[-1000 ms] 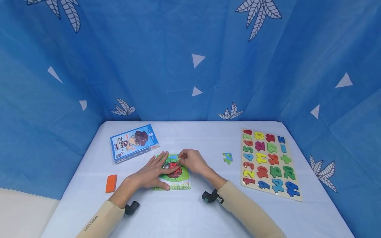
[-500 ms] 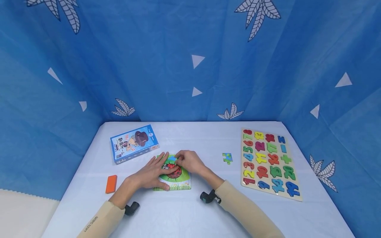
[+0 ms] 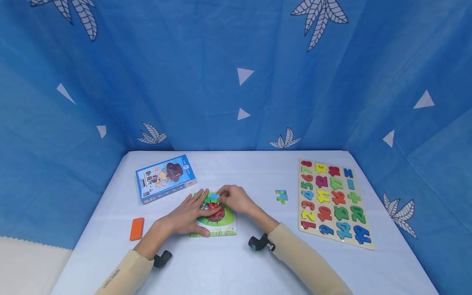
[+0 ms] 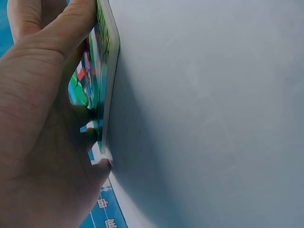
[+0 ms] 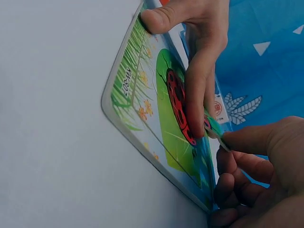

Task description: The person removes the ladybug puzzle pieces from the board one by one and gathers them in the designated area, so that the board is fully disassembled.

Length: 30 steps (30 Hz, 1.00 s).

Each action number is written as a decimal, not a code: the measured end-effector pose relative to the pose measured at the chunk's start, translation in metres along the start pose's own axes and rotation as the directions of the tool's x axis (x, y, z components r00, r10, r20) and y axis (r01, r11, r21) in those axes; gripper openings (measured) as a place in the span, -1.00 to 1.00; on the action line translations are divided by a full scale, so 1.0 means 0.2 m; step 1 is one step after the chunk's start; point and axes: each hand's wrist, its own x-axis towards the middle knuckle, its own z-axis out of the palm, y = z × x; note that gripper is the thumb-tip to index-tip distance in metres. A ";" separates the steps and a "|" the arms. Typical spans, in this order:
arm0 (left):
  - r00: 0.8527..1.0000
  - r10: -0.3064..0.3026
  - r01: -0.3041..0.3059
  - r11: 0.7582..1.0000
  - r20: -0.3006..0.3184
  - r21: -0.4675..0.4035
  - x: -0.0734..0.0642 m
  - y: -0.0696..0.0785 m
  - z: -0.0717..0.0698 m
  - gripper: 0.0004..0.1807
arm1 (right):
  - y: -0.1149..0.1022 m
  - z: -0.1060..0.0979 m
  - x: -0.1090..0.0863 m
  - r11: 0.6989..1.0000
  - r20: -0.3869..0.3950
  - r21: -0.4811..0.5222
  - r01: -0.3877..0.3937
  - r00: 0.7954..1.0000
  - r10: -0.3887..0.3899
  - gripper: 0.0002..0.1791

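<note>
My left hand [image 3: 186, 216] lies spread over the left part of a ladybug jigsaw puzzle board [image 3: 230, 230], its index finger across the red ladybug. The fingers look straight, and in the right wrist view the thumb presses on the board's grassy edge. At the board's upper right, my right hand [image 3: 236, 200] pinches a small green jigsaw piece [image 5: 216, 129] between thumb and finger, tilted above the board beside the left fingertips. Much of that piece is hidden by fingers. Another loose jigsaw piece [image 3: 282, 196], blue and green, lies on the table to the right.
A blue game box [image 3: 166, 178] sits behind and left of the board. An orange block [image 3: 137, 228] lies by the left forearm. At the right is a wooden number board [image 3: 332, 203] with coloured numerals. Blue cloth [image 3: 206, 82] hangs behind and beside the white table [image 3: 221, 270].
Between the first frame and now, my right hand has shifted slightly left over the board with the jigsaw piece. My left hand keeps its place.
</note>
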 end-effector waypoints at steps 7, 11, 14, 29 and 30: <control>1.000 -0.007 0.007 1.000 0.001 0.002 0.00 0.00 0.00 -0.08 | 0.00 -0.01 0.00 0.999 -0.008 0.036 0.011 1.000 -0.011 -0.83; 1.000 0.000 0.000 1.000 0.000 0.009 0.00 0.00 0.00 -0.08 | 0.00 -0.03 -0.01 0.999 -0.013 0.048 0.023 1.000 -0.022 -0.89; 1.000 0.003 -0.003 1.000 0.002 0.016 0.00 -0.01 0.00 -0.08 | 0.00 -0.05 -0.02 0.998 -0.020 0.057 0.028 0.999 -0.027 -0.91; 1.000 0.010 -0.010 1.000 0.000 -0.005 0.00 0.00 0.01 -0.09 | 0.08 -0.37 -0.10 1.000 0.014 -0.004 0.024 1.000 -0.024 -0.91; 1.000 0.006 -0.006 1.000 0.001 -0.003 0.00 -0.01 0.01 -0.09 | 0.10 -0.39 -0.11 1.000 0.023 -0.010 0.022 0.999 -0.021 -0.91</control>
